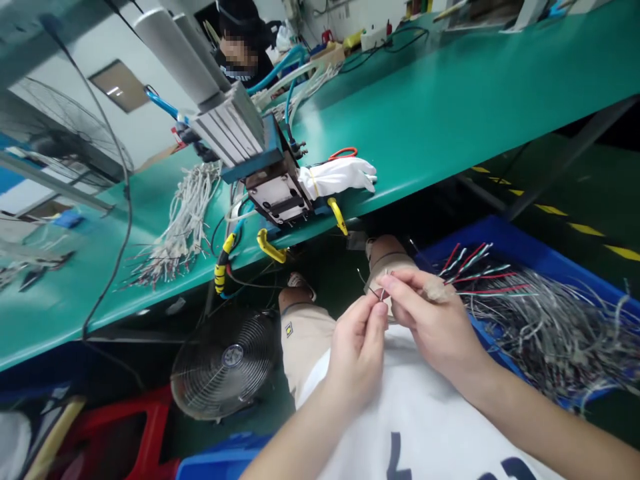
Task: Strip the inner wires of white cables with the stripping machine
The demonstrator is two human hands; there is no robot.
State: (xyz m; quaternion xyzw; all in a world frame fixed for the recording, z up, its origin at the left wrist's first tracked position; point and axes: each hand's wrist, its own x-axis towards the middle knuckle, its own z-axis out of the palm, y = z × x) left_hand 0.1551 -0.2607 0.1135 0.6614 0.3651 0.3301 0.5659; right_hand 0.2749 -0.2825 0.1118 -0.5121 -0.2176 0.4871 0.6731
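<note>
Grip: The left hand and the right hand meet over the person's lap, thumb and forefinger of each pinched together on the thin wire ends held between them.
Wire ends: A few fine strands, their bare tips fanning up and to the left of the pinch; which colours they are cannot be told at this size.
Right of the grip: A blue bin sits just beside the right hand, heaped with grey cables; red, white and green leads splay out of the heap near the right knuckles.
Below the grip: The person's white shirt and tan trousers fill the near ground.
Left of the grip: A small round floor fan stands under the bench, with a red stool further left.
Above the grip: The edge of a green workbench carries a metal press machine, yellow-handled pliers hanging at the edge and a white glove lying just right of the machine.
Further left on the bench: A bundle of white cut cables lies spread out.
Far end: Another person sits behind the machine, well apart from the hands.
</note>
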